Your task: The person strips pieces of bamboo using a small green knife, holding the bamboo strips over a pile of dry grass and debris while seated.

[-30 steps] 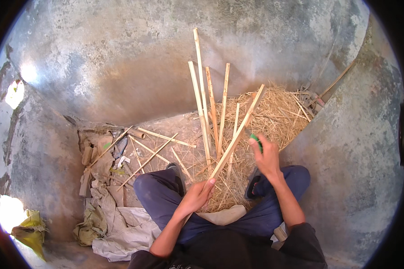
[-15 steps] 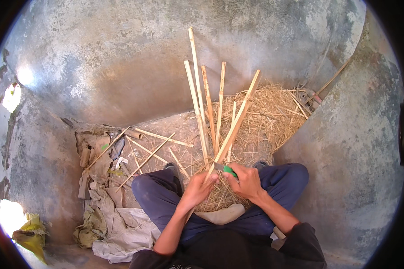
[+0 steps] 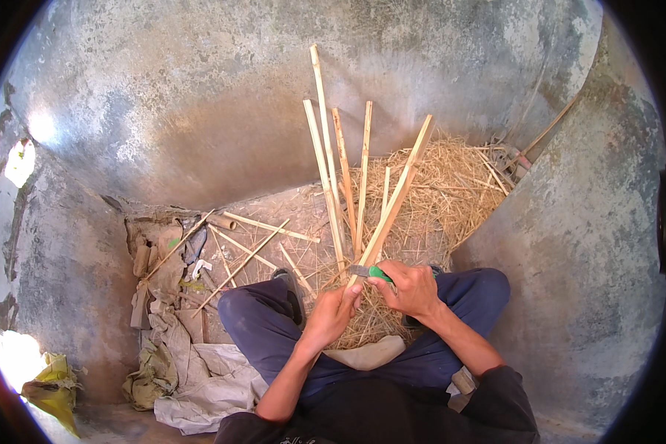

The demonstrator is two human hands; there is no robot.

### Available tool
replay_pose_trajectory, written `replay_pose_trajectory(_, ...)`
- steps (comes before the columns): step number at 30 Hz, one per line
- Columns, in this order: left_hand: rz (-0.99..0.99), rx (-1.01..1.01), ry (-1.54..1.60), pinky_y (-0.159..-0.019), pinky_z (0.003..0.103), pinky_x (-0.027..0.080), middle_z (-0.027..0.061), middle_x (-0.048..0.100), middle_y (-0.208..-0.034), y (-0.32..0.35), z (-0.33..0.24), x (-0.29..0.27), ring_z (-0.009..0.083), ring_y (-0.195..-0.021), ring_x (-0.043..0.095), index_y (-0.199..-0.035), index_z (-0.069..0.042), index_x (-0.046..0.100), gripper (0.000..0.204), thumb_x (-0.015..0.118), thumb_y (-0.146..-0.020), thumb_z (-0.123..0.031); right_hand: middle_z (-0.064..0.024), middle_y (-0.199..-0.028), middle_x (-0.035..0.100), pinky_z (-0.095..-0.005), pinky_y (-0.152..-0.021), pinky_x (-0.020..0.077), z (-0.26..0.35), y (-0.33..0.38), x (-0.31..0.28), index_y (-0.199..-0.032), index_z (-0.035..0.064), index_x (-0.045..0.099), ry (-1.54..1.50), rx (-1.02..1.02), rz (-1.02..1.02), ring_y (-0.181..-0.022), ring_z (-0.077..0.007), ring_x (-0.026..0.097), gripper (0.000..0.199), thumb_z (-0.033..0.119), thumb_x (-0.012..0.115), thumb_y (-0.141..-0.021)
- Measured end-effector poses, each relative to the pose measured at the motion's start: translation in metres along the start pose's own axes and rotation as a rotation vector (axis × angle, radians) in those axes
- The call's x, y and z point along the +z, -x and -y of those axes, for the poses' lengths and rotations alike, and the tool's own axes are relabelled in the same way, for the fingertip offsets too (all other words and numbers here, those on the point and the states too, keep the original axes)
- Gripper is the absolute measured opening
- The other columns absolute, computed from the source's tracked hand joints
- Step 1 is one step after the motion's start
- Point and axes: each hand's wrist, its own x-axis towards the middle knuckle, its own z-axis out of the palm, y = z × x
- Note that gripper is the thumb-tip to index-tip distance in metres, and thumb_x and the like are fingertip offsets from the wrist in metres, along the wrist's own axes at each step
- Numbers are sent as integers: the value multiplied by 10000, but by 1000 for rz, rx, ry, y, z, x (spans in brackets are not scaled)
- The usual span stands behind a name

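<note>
My left hand (image 3: 333, 314) is closed round the near end of a pale bamboo strip (image 3: 397, 200), which slants up and away to the right. In my right hand (image 3: 414, 287) is a knife (image 3: 379, 274) with a green handle, its short grey blade lying across the strip just beyond my left fingers. Several other bamboo strips (image 3: 323, 163) stand leaning against the wall ahead of my hands. Pale shavings (image 3: 370, 325) lie between my legs, below the hands.
A heap of straw-like shavings (image 3: 451, 185) sits at the far right by the rough grey wall (image 3: 222, 96). Loose sticks (image 3: 253, 255) and a short bamboo tube (image 3: 220, 220) lie on the floor at left. A crumpled whitish sack (image 3: 211, 392) is beside my left leg.
My right hand and the knife have shifted slightly to the right and away, the blade now flatter across the strip. The held strip has moved a little to the right.
</note>
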Motion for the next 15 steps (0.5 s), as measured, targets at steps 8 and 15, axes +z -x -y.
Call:
replay_pose_trajectory(8, 14, -63, -26, -602, 320, 451, 10, 540, -659, 2, 1, 0, 107, -632, 523, -838, -17, 611, 550, 471, -1203, -404, -81, -822, 747, -415, -545, 534, -9, -6, -4, -1005, 91, 751, 66, -25, 1, -651, -307, 731, 229, 315, 788, -980)
replay_pose_trajectory(15, 75, -88, -45, -606, 319, 460, 6, 545, -672, 26, 7, -10, 102, -642, 529, -818, -15, 595, 569, 465, -1204, -412, -109, -743, 695, -435, -536, 519, -53, -22, -23, -1012, 103, 725, 185, 140, -134, -593, -321, 689, 298, 398, 709, -1049)
